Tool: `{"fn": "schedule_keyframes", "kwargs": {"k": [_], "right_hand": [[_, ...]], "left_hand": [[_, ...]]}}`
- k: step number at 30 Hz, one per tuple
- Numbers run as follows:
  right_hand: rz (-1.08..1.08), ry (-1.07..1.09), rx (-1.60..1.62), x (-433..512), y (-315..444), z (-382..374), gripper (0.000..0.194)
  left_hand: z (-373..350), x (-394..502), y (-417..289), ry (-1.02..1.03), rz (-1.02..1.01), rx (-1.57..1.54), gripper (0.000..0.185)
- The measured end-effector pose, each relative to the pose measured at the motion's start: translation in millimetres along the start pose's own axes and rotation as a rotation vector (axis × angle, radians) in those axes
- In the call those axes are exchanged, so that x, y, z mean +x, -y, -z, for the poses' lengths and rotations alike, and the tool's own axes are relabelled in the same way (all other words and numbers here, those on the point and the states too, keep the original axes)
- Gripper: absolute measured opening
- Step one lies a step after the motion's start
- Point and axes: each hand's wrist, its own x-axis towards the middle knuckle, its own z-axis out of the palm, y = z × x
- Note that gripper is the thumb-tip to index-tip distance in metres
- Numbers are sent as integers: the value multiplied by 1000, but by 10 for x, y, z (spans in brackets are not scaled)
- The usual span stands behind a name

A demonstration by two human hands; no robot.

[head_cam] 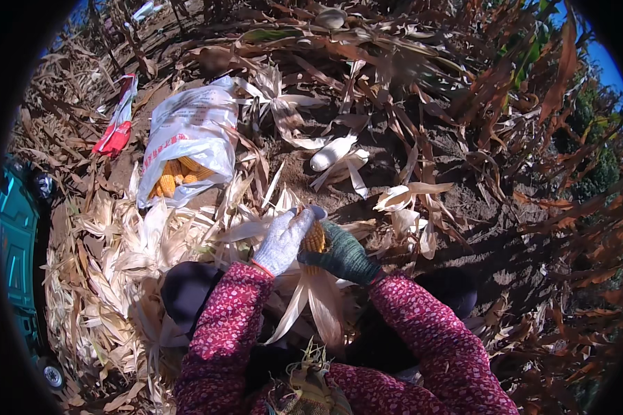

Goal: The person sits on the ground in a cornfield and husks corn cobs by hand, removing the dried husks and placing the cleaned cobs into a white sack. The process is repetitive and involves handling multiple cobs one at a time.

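My left hand, in a pale knit glove, is closed around the upper end of a yellow corn cob. A dark green glove covers my right hand, which grips the same cob from the other side. Peeled-back husk leaves hang from the cob's lower end towards my lap. The gloves hide much of the cob. Ahead and to the left lies a white plastic sack bearing printed writing, its mouth towards me and several bare yellow cobs showing inside.
Loose dry husks cover the ground at my left. Unshucked ears and an open husk lie ahead. A red-and-white plastic bag rests beyond the sack. A teal vehicle stands far left; dry cornstalks rise at right.
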Motion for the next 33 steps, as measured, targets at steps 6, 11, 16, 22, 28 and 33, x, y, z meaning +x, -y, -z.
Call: {"fn": "schedule_keyframes", "kwargs": {"k": [6, 11, 16, 22, 28, 33], "right_hand": [[-55, -6, 204, -13, -19, -27, 67], [2, -47, 120, -37, -36, -47, 75], [34, -274, 217, -7, -91, -172, 92], [147, -497, 150, 13, -29, -118, 92], [63, -523, 424, 56, -86, -12, 72], [-129, -492, 590, -9, 98, 79, 56]], "left_hand": [[26, 3, -51, 7, -62, -269, 38], [-1, 2, 101, -153, 72, -654, 37], [49, 122, 214, -339, 159, -1067, 33], [138, 205, 230, -216, -4, -1409, 30], [136, 261, 205, -207, -82, -1351, 26], [98, 276, 178, -229, -93, -1361, 26]]}}
